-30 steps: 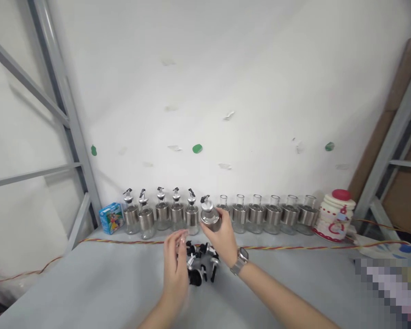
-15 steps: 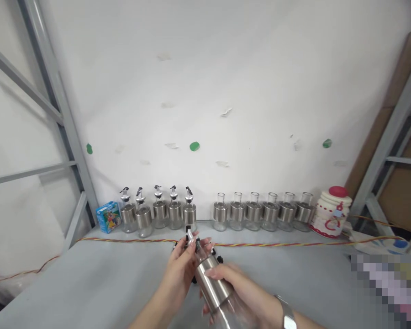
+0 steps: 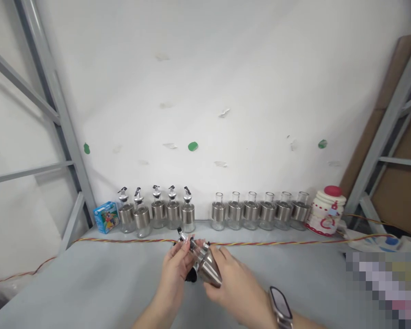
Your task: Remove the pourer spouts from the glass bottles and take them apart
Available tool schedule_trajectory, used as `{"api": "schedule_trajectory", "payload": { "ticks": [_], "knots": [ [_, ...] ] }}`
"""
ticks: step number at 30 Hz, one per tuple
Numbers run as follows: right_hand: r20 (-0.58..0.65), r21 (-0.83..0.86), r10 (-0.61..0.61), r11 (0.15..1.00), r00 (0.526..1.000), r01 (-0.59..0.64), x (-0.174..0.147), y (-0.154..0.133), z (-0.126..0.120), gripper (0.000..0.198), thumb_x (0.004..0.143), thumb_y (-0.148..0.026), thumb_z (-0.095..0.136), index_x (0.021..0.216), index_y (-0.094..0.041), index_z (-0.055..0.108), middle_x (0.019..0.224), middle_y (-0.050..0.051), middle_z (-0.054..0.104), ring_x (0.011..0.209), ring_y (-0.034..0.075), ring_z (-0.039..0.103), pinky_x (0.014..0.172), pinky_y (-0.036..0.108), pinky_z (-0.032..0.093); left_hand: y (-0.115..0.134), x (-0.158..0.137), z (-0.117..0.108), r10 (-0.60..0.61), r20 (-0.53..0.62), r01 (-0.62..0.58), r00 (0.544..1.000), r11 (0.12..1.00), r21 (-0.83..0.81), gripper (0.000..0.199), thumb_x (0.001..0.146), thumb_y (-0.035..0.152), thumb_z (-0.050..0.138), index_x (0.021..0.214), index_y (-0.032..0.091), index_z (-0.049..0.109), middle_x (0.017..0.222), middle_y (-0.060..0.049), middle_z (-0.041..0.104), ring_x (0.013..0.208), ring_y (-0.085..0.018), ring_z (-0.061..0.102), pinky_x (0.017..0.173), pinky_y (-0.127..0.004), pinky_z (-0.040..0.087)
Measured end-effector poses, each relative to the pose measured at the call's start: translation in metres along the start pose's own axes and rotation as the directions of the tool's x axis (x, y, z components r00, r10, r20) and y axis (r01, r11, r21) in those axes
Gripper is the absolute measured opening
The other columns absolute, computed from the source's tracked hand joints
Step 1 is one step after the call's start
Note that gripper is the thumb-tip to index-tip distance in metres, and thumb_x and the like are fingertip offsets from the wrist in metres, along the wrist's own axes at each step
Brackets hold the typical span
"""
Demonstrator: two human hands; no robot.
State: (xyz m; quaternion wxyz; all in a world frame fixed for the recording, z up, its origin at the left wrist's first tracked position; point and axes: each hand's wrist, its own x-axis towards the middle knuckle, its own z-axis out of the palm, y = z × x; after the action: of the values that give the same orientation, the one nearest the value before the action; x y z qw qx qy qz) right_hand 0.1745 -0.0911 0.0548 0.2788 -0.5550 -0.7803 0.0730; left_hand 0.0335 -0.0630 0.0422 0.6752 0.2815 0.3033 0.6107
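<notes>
In the middle of the view, an oil bottle (image 3: 209,269) of clear glass with a brushed metal sleeve is tilted, its neck toward the upper left. My right hand (image 3: 238,281), with a smartwatch on the wrist, is wrapped around the bottle's body. The fingers of my left hand (image 3: 173,270) are closed on a silver and black pour spout (image 3: 182,235) at the bottle's mouth. How deep the spout sits in the neck is hard to see. A dark, round-ended part (image 3: 192,274) shows behind my left hand, mostly hidden.
Several bottles with spouts (image 3: 142,219) stand at the back left beside a blue box (image 3: 106,217). Several open-necked bottles (image 3: 251,213) line the back right, then a white jar with a red lid (image 3: 326,212). A twisted red-yellow cord (image 3: 277,242) crosses the grey table (image 3: 99,278).
My right hand has turned over the bottle, so its back now faces up and covers more of the body. The bottle leans further left, and the spout has moved slightly left.
</notes>
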Motion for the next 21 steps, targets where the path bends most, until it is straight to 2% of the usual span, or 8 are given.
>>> {"api": "schedule_trajectory", "payload": {
  "ticks": [3, 6, 8, 10, 12, 14, 18, 21],
  "knots": [
    [-0.028, -0.360, -0.108, 0.929, 0.994, 0.091, 0.002, -0.001, 0.002, 0.056, 0.062, -0.014, 0.057, 0.117, -0.018, 0.044, 0.095, 0.010, 0.058, 0.079, 0.026, 0.057, 0.064, 0.035, 0.045, -0.002, 0.005, -0.002, -0.033, -0.043, 0.033, 0.999, 0.999, 0.005, 0.021, 0.072, 0.025, 0.062, 0.088, 0.012, 0.057, 0.090, -0.012, 0.068, 0.092, -0.024, 0.061, 0.083, -0.033, 0.045],
    [-0.036, -0.553, -0.231, 0.815, 0.972, 0.174, 0.008, -0.002, 0.000, 0.055, 0.064, -0.010, 0.054, 0.118, -0.017, 0.044, 0.087, 0.010, 0.059, 0.076, 0.025, 0.055, 0.062, 0.036, 0.045, -0.002, 0.011, -0.006, -0.045, -0.067, 0.050, 0.997, 0.996, 0.078, 0.023, 0.073, 0.029, 0.061, 0.088, 0.013, 0.056, 0.092, -0.013, 0.067, 0.091, -0.023, 0.061, 0.081, -0.033, 0.046],
    [-0.033, -0.619, -0.303, 0.754, 0.952, 0.219, 0.010, -0.002, -0.003, 0.052, 0.065, -0.007, 0.052, 0.116, -0.017, 0.045, 0.085, 0.010, 0.059, 0.074, 0.025, 0.054, 0.061, 0.036, 0.044, 0.001, 0.016, -0.012, 0.010, -0.119, 0.006, 0.993, 0.990, 0.138, 0.023, 0.075, 0.031, 0.058, 0.089, 0.013, 0.055, 0.093, -0.014, 0.066, 0.091, -0.023, 0.061, 0.081, -0.033, 0.046],
    [-0.021, -0.628, -0.363, 0.729, 0.932, 0.270, 0.011, -0.001, -0.005, 0.052, 0.066, -0.004, 0.051, 0.115, -0.017, 0.046, 0.087, 0.011, 0.059, 0.077, 0.025, 0.053, 0.064, 0.037, 0.044, 0.006, 0.022, -0.020, 0.166, -0.177, -0.110, 0.970, 0.951, 0.291, 0.022, 0.078, 0.032, 0.053, 0.090, 0.014, 0.052, 0.096, -0.014, 0.064, 0.092, -0.023, 0.061, 0.081, -0.035, 0.046],
    [-0.038, -0.559, -0.385, 0.773, 0.922, 0.299, 0.012, 0.002, -0.008, 0.054, 0.066, -0.004, 0.051, 0.118, -0.017, 0.043, 0.091, 0.010, 0.058, 0.081, 0.025, 0.052, 0.068, 0.039, 0.043, 0.010, 0.028, -0.026, 0.372, -0.180, -0.235, 0.910, 0.824, 0.515, 0.023, 0.079, 0.034, 0.049, 0.091, 0.014, 0.050, 0.099, -0.014, 0.061, 0.094, -0.023, 0.059, 0.080, -0.036, 0.046],
    [-0.107, -0.408, -0.370, 0.863, 0.923, 0.299, 0.016, 0.007, -0.010, 0.057, 0.067, -0.008, 0.053, 0.122, -0.018, 0.039, 0.098, 0.010, 0.057, 0.087, 0.025, 0.050, 0.076, 0.040, 0.040, 0.010, 0.031, -0.029, 0.481, -0.142, -0.283, 0.865, 0.701, 0.655, 0.026, 0.076, 0.035, 0.051, 0.093, 0.016, 0.049, 0.100, -0.012, 0.059, 0.094, -0.023, 0.057, 0.081, -0.038, 0.043],
    [-0.354, 0.010, -0.144, 0.987, 0.924, 0.158, 0.041, 0.028, -0.010, 0.051, 0.071, -0.026, 0.057, 0.119, -0.021, 0.039, 0.106, 0.008, 0.054, 0.099, 0.025, 0.046, 0.087, 0.041, 0.035, 0.001, 0.026, -0.027, 0.474, 0.011, -0.306, 0.881, 0.550, 0.777, 0.020, 0.067, 0.024, 0.059, 0.086, 0.019, 0.056, 0.088, -0.005, 0.061, 0.092, -0.024, 0.053, 0.086, -0.041, 0.036],
    [-0.372, 0.352, 0.047, 0.931, 0.927, 0.095, 0.068, 0.047, 0.001, 0.054, 0.068, -0.033, 0.060, 0.116, -0.020, 0.040, 0.110, 0.008, 0.053, 0.098, 0.023, 0.049, 0.083, 0.037, 0.040, -0.008, 0.022, -0.028, 0.369, 0.261, -0.354, 0.892, 0.211, 0.911, 0.022, 0.068, 0.014, 0.051, 0.086, 0.022, 0.061, 0.093, -0.004, 0.062, 0.101, -0.025, 0.049, 0.092, -0.042, 0.029]
  ]
}}
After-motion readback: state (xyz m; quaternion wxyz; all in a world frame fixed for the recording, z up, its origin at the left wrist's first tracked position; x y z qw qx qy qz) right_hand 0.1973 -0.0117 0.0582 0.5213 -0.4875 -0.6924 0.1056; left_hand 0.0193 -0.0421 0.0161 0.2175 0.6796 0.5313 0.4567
